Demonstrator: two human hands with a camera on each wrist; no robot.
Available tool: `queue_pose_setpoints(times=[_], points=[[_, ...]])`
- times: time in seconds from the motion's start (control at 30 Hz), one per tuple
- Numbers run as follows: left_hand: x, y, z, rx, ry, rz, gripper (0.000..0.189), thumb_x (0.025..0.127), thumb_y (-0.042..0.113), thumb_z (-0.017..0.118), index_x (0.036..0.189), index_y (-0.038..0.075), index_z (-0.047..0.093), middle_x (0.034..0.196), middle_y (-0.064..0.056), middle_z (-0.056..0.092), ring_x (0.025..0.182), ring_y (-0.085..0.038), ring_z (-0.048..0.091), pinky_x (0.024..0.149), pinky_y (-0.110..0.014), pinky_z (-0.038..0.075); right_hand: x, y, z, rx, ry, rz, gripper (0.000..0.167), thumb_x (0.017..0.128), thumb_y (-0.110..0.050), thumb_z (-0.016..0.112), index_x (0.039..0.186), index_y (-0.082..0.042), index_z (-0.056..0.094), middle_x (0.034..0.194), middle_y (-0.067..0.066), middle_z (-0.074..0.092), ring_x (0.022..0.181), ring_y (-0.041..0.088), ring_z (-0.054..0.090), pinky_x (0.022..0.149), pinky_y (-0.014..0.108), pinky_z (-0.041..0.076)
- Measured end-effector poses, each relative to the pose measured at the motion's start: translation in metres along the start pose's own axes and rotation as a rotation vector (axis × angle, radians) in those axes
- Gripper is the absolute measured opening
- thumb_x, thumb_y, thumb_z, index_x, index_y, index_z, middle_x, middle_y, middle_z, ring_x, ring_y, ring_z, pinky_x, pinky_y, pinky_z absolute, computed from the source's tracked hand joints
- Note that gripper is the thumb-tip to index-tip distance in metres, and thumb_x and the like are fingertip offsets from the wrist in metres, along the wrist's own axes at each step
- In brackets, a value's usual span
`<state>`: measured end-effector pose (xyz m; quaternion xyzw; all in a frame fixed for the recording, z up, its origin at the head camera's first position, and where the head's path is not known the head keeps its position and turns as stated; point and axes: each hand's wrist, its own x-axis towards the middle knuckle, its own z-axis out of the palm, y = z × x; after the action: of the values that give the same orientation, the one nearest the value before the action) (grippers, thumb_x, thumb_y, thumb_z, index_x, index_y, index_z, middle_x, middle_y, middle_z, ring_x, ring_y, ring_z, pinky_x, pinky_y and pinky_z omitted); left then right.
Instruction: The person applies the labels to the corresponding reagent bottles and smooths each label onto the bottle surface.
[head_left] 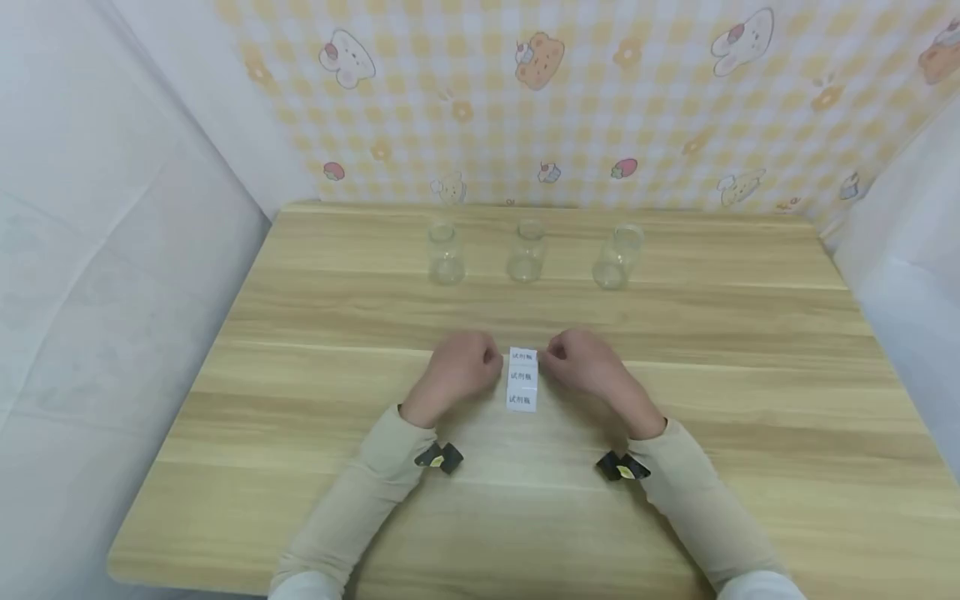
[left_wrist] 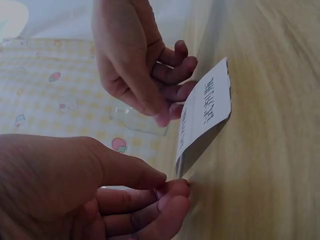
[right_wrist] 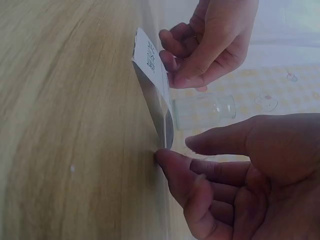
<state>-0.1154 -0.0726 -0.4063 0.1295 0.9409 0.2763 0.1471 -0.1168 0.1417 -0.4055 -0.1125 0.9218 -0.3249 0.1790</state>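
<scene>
A strip of white labels [head_left: 522, 379] with printed characters lies between the two hands on the wooden table. From the low wrist views, the label strip [left_wrist: 207, 102] looks bowed, with its near end bent. My left hand [head_left: 463, 367] is at its left edge, thumb and forefinger together at the strip's corner. At the right edge, my right hand [head_left: 588, 365] has curled fingers; its forefinger touches the end of the label strip [right_wrist: 152, 70], while a small gap shows beside the thumb. Whether that thumb grips the paper is unclear.
Three clear glass bottles stand in a row toward the back: a left bottle [head_left: 446, 257], a middle bottle [head_left: 527, 254] and a right bottle [head_left: 617, 260]. Behind the wooden table [head_left: 300, 467] hangs a yellow checked cloth [head_left: 480, 75]; white sheets flank both sides.
</scene>
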Motion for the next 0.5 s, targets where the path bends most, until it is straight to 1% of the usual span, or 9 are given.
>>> queue_pose_setpoints(times=[0.07,0.13,0.17,0.23,0.37,0.5], points=[[0.0002,0.0005,0.003,-0.03,-0.012,0.003,0.017,0.099,0.017,0.066,0.088,0.006,0.075,0.073,0.0,0.062,0.059,-0.013,0.051,0.055,-0.026,0.04,-0.0006,0.0,0.0009,0.03,-0.022,0.012,0.032,0.102,-0.023,0.062,0.075,-0.007,0.069,0.062,-0.001,0.055,0.055,0.013,0.047,0.053,0.028,0.039],[0.0004,0.0012,0.0046,-0.062,-0.02,0.001,0.019,0.099,0.02,0.067,0.094,0.005,0.077,0.075,0.0,0.063,0.058,-0.012,0.051,0.053,-0.025,0.039,-0.0011,-0.0009,0.001,0.075,-0.049,0.029,0.029,0.102,-0.023,0.063,0.081,-0.006,0.072,0.065,0.001,0.061,0.057,0.014,0.051,0.054,0.028,0.041],[0.0004,0.0018,0.0044,-0.075,-0.024,-0.002,0.02,0.1,0.022,0.068,0.094,0.005,0.077,0.076,0.0,0.063,0.058,-0.012,0.051,0.053,-0.025,0.038,-0.001,-0.0012,0.0009,0.091,-0.061,0.035,0.028,0.102,-0.024,0.063,0.083,-0.005,0.073,0.067,0.002,0.063,0.058,0.014,0.052,0.055,0.028,0.042],[0.0007,0.0027,0.004,-0.092,-0.037,-0.006,0.024,0.1,0.026,0.068,0.093,0.005,0.077,0.074,0.0,0.063,0.057,-0.011,0.05,0.052,-0.025,0.037,-0.0002,-0.0013,0.0012,0.112,-0.081,0.039,0.027,0.102,-0.024,0.064,0.085,-0.004,0.072,0.068,0.003,0.064,0.057,0.014,0.053,0.054,0.027,0.043],[0.0016,0.0034,0.0035,-0.125,-0.069,-0.004,0.027,0.101,0.028,0.068,0.083,0.008,0.074,0.069,0.001,0.059,0.056,-0.011,0.047,0.052,-0.025,0.036,0.0019,-0.0015,0.0026,0.139,-0.096,0.046,0.023,0.101,-0.022,0.066,0.092,-0.002,0.073,0.072,0.005,0.066,0.059,0.015,0.057,0.056,0.027,0.046],[0.0005,0.0029,0.0011,-0.167,-0.086,0.003,0.025,0.101,0.025,0.067,0.083,0.009,0.073,0.072,0.001,0.06,0.059,-0.011,0.048,0.054,-0.024,0.037,0.003,-0.0014,0.0045,0.189,-0.097,0.052,0.02,0.1,-0.021,0.067,0.095,-0.002,0.072,0.078,0.006,0.068,0.063,0.016,0.06,0.058,0.027,0.049]])
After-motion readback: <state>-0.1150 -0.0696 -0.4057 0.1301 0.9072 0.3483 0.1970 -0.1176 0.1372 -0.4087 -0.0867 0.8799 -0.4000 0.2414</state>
